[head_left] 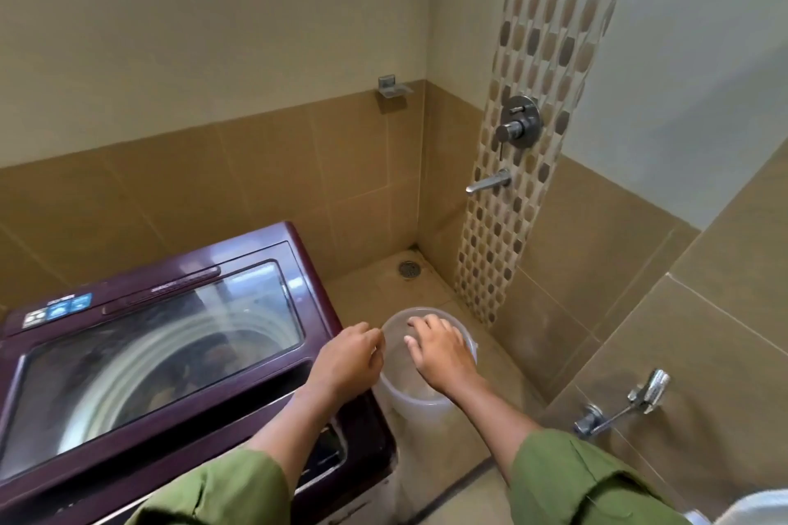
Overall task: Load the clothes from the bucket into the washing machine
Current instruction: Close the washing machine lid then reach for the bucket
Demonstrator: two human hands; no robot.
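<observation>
From the head camera we see a round, translucent plastic bucket (pixel 426 392) on the tiled floor (pixel 430 294), just right of the maroon washing machine (pixel 128 354) with its glass lid shut. We see no clothes in the bucket. Our left hand (pixel 347 358) and right hand (pixel 439 352) hover over its rim, fingers loosely curled, holding nothing.

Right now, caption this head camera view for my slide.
Both hands, left hand and right hand, hover over a translucent bucket beside a closed maroon washing machine.

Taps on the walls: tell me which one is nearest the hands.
The angled tap low on the right wall, beside the right sleeve; the spout and mixer sit higher.
</observation>
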